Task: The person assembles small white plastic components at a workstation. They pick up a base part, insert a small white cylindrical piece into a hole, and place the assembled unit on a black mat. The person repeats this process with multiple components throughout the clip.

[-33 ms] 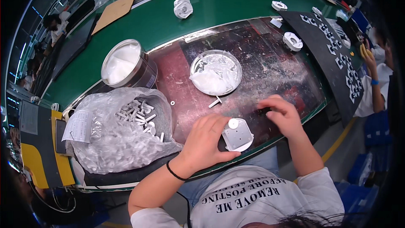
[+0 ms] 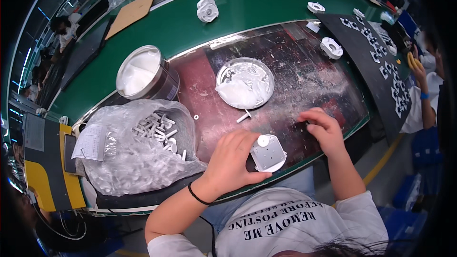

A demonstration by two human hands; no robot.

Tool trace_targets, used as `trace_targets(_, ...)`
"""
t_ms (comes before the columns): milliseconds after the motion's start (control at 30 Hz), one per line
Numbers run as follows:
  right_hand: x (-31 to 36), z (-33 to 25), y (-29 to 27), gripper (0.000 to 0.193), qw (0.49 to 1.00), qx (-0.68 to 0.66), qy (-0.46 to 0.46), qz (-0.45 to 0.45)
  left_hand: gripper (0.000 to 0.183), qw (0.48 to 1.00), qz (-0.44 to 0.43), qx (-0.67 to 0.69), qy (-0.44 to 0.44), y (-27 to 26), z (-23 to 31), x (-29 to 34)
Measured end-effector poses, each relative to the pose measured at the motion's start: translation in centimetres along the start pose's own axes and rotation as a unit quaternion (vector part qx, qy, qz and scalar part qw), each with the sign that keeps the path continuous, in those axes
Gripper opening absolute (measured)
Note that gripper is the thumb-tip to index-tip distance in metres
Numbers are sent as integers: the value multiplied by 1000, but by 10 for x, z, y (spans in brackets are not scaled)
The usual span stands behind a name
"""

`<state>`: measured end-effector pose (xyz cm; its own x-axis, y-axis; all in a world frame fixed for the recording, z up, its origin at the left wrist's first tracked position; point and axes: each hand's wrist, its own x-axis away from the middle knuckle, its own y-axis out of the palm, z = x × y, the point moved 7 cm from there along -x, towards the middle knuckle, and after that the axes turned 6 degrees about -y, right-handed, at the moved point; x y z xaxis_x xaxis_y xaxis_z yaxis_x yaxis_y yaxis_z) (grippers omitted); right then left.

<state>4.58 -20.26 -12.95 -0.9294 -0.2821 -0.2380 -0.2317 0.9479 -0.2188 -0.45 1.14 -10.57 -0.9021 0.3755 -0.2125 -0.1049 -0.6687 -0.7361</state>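
Observation:
My left hand (image 2: pixel 232 158) is closed round the left edge of a small white housing with a flat grey plate (image 2: pixel 270 154). A round white gear-like knob (image 2: pixel 263 141) sits at the plate's top left corner. To the right of the housing, apart from it, my right hand (image 2: pixel 325 131) hovers with thumb and forefinger spread; nothing shows between them. A white shaft with a disc end (image 2: pixel 243 116) lies on the worn board (image 2: pixel 290 85), just below a round metal dish (image 2: pixel 270 72) that holds crumpled clear plastic.
At left, a clear plastic bag (image 2: pixel 128 176) holds many white shafts, with a metal tin (image 2: pixel 171 83) of white material behind it. A small white ring (image 2: pixel 196 117) lies nearby. White housings (image 2: pixel 331 48) and a black sheet of small parts (image 2: pixel 376 76) lie right, near a co-worker's hand (image 2: pixel 416 64).
My right hand has shifted slightly to the right, away from the housing. The left hand keeps its hold on the housing.

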Motion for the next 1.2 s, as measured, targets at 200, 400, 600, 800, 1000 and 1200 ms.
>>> trace_targets(200,22,-5,-31,21,978,153,-122,78,73,990,97,-104,23,-62,7,-53)
trace_targets(400,11,-21,-22,16,966,192,-167,36,71,967,171,-91,-165,-97,-82,-200)
trace_targets(600,10,-20,-29,15,974,151,-167,40,71,947,190,-88,-244,-77,-173,-267)
trace_targets(800,17,-11,-38,8,979,114,-164,49,77,874,355,-193,-271,-111,-184,-281)
trace_targets(1000,15,-12,-40,9,984,93,-142,54,62,770,424,-358,-317,-159,-232,-282)
trace_targets(1200,14,-10,-40,10,985,84,-138,59,70,830,205,-297,-425,-165,-281,-290)
